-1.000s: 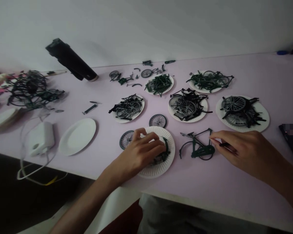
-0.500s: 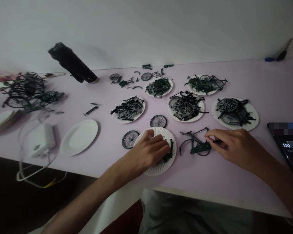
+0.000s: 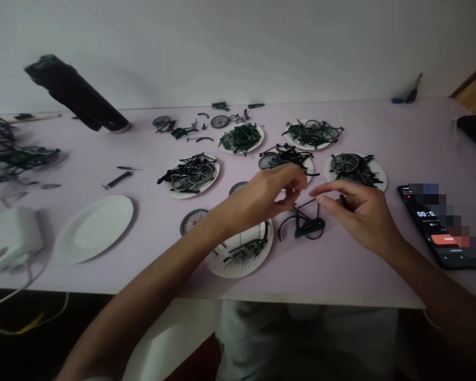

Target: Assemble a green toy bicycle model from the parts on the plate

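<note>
A dark green model bicycle frame (image 3: pixel 307 225) lies on the table with a curved mudguard at its left end. The thumb and forefinger of my right hand (image 3: pixel 355 211) close on the frame's upper right end, and a small black piece shows between its other fingers. My left hand (image 3: pixel 277 185) hovers just left of them, fingers curled in a pinch; what it holds, if anything, is too small to tell. Below my left wrist sits a paper plate (image 3: pixel 238 270) with slim dark parts. A spoked wheel (image 3: pixel 190 219) lies beside it; another wheel (image 3: pixel 238 187) is partly hidden by my left hand.
Behind stand plates of bicycle parts, among them a left plate (image 3: pixel 216 177) and a right plate (image 3: pixel 381 172). A bare plate (image 3: pixel 95 227), a white power adapter (image 3: pixel 11 238) and a black cylindrical device (image 3: pixel 79 95) are leftward. A phone (image 3: pixel 432 227) lies right.
My left hand has lifted off the near plate and moved right, close to my right hand. My right hand stays at the frame's end. The view has swung to the right.
</note>
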`<state>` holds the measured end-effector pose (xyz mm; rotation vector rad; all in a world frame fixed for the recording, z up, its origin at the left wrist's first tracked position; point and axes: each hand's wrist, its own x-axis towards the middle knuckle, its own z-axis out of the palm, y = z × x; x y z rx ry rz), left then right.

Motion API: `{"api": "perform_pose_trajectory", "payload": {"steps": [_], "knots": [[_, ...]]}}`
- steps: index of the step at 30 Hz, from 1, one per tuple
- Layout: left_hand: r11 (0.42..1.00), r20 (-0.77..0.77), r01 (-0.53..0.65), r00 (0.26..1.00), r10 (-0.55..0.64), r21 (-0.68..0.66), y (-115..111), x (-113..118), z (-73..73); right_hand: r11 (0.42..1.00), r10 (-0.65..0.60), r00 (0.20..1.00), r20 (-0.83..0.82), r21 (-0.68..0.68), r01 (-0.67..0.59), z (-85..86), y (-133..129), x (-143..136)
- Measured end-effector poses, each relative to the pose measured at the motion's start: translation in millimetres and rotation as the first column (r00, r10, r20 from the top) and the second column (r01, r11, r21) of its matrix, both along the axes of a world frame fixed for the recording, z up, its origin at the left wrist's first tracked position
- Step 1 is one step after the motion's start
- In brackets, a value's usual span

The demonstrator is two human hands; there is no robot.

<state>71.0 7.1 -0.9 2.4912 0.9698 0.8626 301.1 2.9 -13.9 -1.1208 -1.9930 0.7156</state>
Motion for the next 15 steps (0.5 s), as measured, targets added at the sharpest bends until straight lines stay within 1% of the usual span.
{"api": "perform_pose_trajectory", "payload": {"steps": [2,6,10,15], "knots": [[0.999,0.045,-0.020,0.999,0.018,0.049,1,12,-9.0,0.994,-0.066,0.997,-0.041,-0.091,0.062,3.1,-1,-2],[0.984,0.081,-0.080,0.994,0.068,0.157,-5,21,-23.7,0.987,-0.112,0.991,-0.071,-0.127,0.102,-0.7,2,-1],[0.974,0.092,-0.126,0.990,0.110,0.188,-10,28,-28.4,0.986,-0.105,0.989,-0.101,-0.143,0.090,-10.3,6,1],[0.954,-0.010,-0.121,0.992,0.129,0.273,-13,31,-30.3,0.989,-0.066,0.995,-0.069,-0.137,0.056,-15.0,7,-1]]}}
